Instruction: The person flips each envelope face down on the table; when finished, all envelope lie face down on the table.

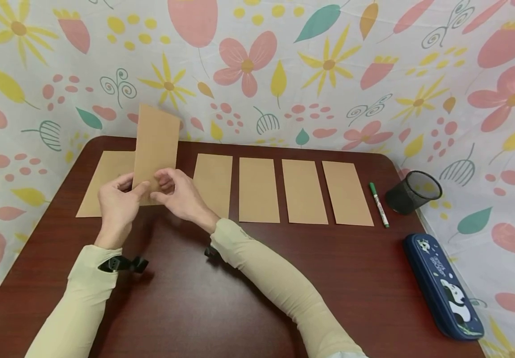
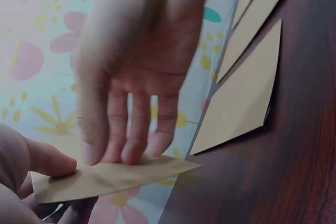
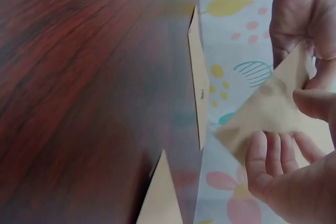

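Note:
My left hand pinches the lower left edge of a flat brown kraft-paper piece, with the thumb on the side facing me. The piece stands nearly upright above the left part of the table; whether it is a bag or an envelope cannot be told. My right hand is at its lower right, fingers lightly bent and touching or almost touching its face. In the left wrist view the right hand has its fingers pointing down at the paper, thumb apart. Another brown piece lies flat behind the left hand.
Several like brown pieces lie in a row to the right, the nearest one partly behind my right hand. Beyond them are a green marker, a black mesh pen cup and a navy panda pencil case. A patterned cloth hangs behind the table.

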Motion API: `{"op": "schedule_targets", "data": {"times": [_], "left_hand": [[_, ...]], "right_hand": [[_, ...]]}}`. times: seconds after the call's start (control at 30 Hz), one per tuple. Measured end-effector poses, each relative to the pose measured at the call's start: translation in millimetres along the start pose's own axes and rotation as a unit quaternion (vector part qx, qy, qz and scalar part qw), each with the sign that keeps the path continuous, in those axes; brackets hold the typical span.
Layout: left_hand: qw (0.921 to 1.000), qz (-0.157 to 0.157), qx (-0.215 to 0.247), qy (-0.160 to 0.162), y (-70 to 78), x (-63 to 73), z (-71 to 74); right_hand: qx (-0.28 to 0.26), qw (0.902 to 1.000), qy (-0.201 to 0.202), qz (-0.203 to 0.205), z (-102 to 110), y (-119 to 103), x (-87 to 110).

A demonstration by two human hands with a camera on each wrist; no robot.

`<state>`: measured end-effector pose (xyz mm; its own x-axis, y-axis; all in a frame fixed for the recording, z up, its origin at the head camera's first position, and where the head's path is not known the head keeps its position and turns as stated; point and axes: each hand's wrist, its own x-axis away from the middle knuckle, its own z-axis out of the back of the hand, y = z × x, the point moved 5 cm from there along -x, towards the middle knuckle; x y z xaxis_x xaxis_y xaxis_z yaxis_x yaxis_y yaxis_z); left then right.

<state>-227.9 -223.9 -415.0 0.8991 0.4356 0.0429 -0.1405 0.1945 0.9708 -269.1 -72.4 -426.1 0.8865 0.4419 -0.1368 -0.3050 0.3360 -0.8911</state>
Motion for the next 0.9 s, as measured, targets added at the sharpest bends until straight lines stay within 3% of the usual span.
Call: {"op": "schedule_targets", "data": {"times": [0.17, 0.4, 0.53, 0.73, 0.83, 0.9], "left_hand": [[0.9992, 0.027, 0.028, -0.012, -3.1, -3.1, 1.9], [0.997, 0.049, 0.058, -0.018, -7.5, -5.7, 3.6], [0.9965, 0.054, 0.059, -0.024, -8.8, -6.8, 3.6], [0.9925, 0.074, 0.095, -0.022, -12.7, -9.1, 4.6], [0.9944, 0.073, 0.072, -0.022, -14.8, -11.2, 5.9], [0.9975, 0.063, 0.024, -0.02, -14.8, -12.5, 7.1]], "right_hand": [[0.017, 0.9979, 0.039, -0.048, 3, 11, -0.4], [0.001, 0.9902, 0.084, -0.111, 6, 22, 0.4], [0.015, 0.987, 0.095, -0.129, 7, 24, 1.0], [0.048, 0.9827, 0.092, -0.154, 9, 24, 2.1], [0.039, 0.9822, 0.087, -0.162, 9, 24, 1.7], [0.037, 0.9809, 0.087, -0.17, 8, 24, 1.3]]}}
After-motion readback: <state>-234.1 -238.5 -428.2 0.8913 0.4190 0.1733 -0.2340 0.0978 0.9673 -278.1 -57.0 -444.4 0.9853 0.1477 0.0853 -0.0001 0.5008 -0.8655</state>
